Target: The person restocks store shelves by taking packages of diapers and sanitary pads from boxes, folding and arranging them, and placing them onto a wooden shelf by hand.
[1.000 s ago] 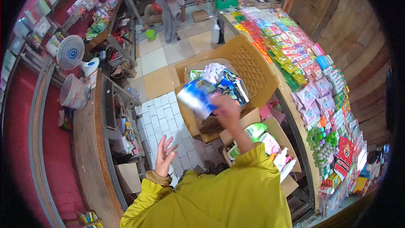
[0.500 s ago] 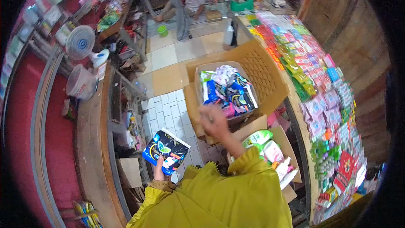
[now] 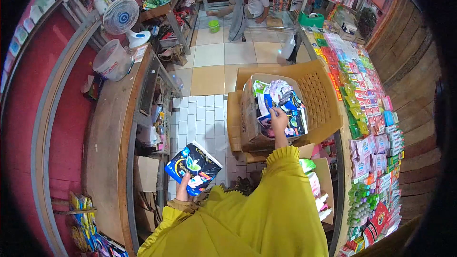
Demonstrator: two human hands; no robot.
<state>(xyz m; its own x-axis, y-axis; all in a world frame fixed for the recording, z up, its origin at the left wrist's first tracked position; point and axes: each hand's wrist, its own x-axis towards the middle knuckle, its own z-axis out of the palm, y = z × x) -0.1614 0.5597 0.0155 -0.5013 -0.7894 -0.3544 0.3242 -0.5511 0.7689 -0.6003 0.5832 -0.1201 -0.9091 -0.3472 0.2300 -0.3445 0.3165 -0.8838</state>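
Observation:
My left hand (image 3: 183,189) grips a black-and-blue sanitary pad pack (image 3: 192,167) by its lower edge, thumb on the printed front. To the right, my right hand (image 3: 279,122) reaches over a cardboard box (image 3: 248,123) filled with packs. Its fingers are closed at the edge of a dark blue pack (image 3: 268,101) lying on the pile; part of the grip is hidden. Pale purple and green-white packs lie behind the fingers. The box stands on a tan plastic chair (image 3: 320,83) with a woven-pattern back.
Below the chair, another carton (image 3: 325,176) holds bottles and packs. Goods cover a long counter (image 3: 338,162) on the right. A wooden counter (image 3: 107,152) at left bears a fan (image 3: 121,16) and a clear bucket (image 3: 113,60). Another person (image 3: 258,4) sits at the back.
My right hand has moved from the box's near edge onto the packs inside, and its fingers have closed there. The left hand still holds its pack. The whole view has shifted.

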